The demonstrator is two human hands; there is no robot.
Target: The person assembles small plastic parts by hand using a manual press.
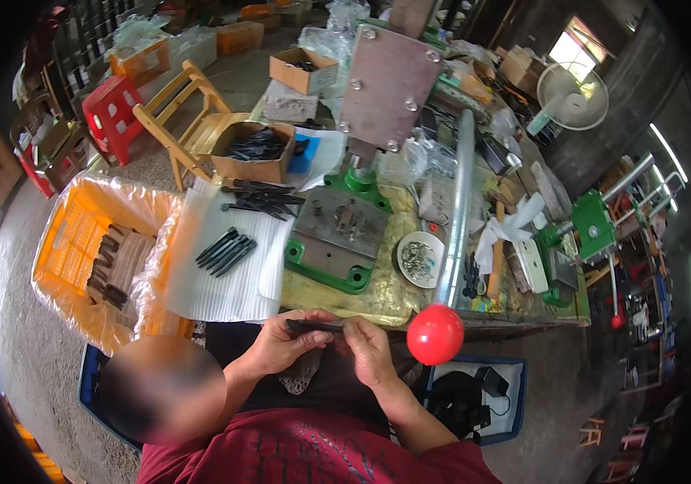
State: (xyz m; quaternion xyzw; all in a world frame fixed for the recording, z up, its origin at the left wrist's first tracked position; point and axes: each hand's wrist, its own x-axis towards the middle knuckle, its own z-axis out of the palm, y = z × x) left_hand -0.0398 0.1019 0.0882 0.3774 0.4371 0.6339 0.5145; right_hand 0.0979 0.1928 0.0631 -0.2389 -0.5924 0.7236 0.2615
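Between my two hands, just in front of the bench edge, is a slim black handle-like piece [311, 326]. My left hand [279, 345] grips one end of it, and my right hand [368, 353] pinches the other. Its exact kind is too small to tell. Similar black pieces [226, 252] lie in a neat row on a white foam sheet [253, 289], with a looser pile [261, 198] behind them. Beyond my hands stands a green lever press [337, 230], with small metal parts on its plate. To its right, a white bowl [403, 266] holds small shiny metal parts.
The press lever [459, 202] ends in a red ball [435, 334] close to my right hand. A plastic-lined orange crate [63, 258] stands at left. A cardboard box [236, 167] of black pieces sits behind the foam. Below right is a blue-rimmed tray [515, 395] with black items.
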